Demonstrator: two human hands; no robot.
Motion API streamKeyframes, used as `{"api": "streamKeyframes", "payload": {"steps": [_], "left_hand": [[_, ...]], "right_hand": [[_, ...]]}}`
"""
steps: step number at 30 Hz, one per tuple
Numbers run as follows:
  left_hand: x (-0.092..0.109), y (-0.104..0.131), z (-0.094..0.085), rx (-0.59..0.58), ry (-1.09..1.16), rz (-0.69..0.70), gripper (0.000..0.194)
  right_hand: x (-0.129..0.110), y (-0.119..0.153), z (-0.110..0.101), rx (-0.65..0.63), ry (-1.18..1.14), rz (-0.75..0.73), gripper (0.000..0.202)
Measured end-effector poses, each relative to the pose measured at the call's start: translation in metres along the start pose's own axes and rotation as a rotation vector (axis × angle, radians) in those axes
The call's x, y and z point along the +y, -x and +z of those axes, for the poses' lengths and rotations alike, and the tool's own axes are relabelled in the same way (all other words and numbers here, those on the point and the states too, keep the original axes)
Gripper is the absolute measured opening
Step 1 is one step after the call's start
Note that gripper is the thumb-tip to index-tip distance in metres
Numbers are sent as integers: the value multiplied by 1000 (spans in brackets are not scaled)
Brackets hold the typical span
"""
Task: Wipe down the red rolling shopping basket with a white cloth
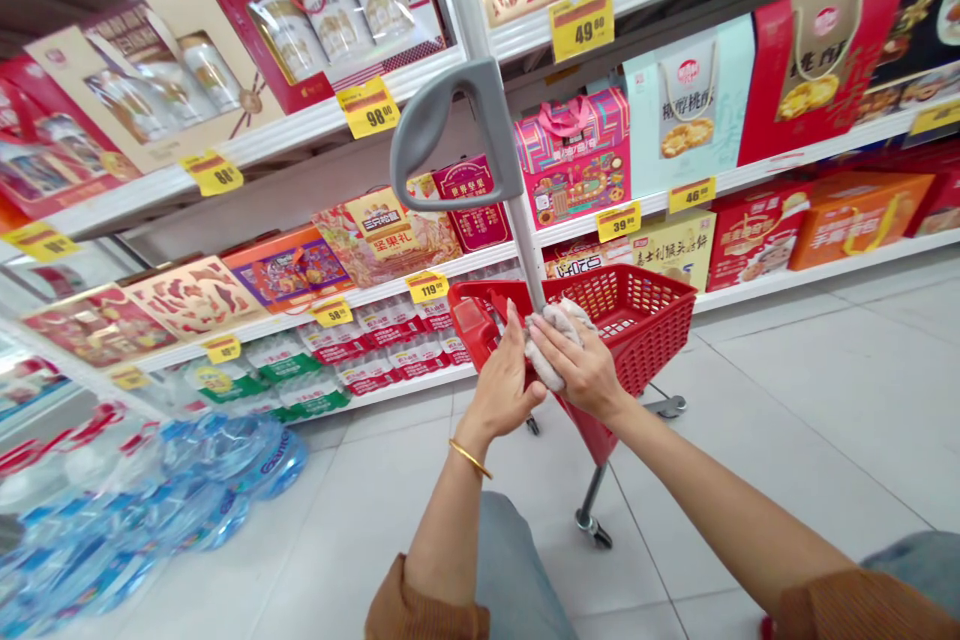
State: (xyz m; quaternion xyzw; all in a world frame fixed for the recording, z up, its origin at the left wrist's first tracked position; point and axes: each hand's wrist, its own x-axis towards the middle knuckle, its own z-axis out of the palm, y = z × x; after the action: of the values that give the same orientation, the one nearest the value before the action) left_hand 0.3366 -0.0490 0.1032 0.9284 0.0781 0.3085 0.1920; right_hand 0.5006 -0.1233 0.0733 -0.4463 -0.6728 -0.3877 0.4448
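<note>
A red plastic shopping cart on wheels stands before me, with a grey pole rising from it to a grey loop handle. My right hand presses a crumpled pale grey cloth at the near side of the basket, close to the foot of the pole. Just left of the cloth is my left hand, its fingers straight and its thumb apart, beside the cart's near left edge. Whether its fingertips touch the cart I cannot tell. A gold bracelet circles my left wrist.
Store shelves with boxed gift packs and yellow price tags run behind the cart. Large blue water bottles stand on the floor at the left. Pale floor tiles extend to the right. My knee is just below the cart.
</note>
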Motion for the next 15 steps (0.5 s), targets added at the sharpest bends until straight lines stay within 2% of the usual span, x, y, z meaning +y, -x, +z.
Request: {"api": "streamKeyframes", "payload": {"steps": [4, 10, 12, 15], "left_hand": [[0, -1, -1, -2, -11, -25, 108], [-2, -1, -1, -11, -9, -22, 110], [-1, -1, -2, -19, -10, -24, 110], [1, 0, -3, -21, -15, -27, 109]], "right_hand": [[1, 6, 2, 26, 42, 15, 64], [2, 5, -1, -38, 8, 71, 91], [0, 7, 0, -39, -14, 113, 89], [-4, 11, 3, -14, -2, 252, 69]]}}
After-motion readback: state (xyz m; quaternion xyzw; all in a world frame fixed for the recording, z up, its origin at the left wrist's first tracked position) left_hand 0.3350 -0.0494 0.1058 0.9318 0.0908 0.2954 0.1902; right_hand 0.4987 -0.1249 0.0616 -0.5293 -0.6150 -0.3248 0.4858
